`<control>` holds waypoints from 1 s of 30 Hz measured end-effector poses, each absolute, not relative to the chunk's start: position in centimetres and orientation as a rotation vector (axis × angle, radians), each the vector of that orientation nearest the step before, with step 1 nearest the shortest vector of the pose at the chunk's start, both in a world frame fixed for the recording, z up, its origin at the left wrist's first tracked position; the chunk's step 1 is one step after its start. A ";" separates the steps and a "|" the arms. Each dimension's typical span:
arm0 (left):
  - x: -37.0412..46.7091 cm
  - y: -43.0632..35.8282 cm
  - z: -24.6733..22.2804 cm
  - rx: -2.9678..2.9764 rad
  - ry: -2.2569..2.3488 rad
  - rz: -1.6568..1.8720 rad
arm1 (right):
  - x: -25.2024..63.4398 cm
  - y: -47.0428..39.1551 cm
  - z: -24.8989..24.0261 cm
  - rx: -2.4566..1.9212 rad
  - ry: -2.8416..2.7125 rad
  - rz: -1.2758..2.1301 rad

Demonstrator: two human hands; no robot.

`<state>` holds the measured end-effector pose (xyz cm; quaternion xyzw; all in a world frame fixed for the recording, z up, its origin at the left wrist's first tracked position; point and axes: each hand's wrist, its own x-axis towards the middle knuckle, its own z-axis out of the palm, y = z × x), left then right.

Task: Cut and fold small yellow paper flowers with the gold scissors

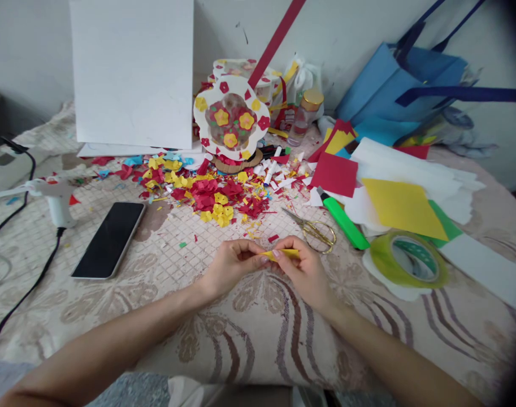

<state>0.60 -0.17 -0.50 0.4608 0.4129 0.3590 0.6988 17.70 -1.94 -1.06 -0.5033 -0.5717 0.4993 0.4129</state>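
Yellow paper (pixel 292 254) lying btwn hands, long axis running approx. L–R; L hand (pixel 235 263) pinching left end, R hand (pixel 307 276) pinching nearer middle.

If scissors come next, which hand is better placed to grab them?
Probably the right hand: it sits just beside the gold-handled scissors, while the left hand is farther off. Both pinch the yellow paper.

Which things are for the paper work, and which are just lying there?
Likely for the paper work:
yellow paper, in the left hand and right hand
gold-handled scissors
paper flowers

Probably just lying about:
phone
blue bag
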 end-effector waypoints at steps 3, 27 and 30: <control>0.6 -0.3 -0.3 1.038 0.914 0.797 | 17.7 -1.9 -1.0 -1.265 -1.448 1.237; 0.8 -0.5 -0.5 1.099 0.977 0.879 | 18.2 -2.0 -0.9 -1.234 -1.458 1.316; 0.8 -0.5 -0.4 1.096 0.958 0.882 | 18.2 -2.0 -0.9 -1.234 -1.512 1.234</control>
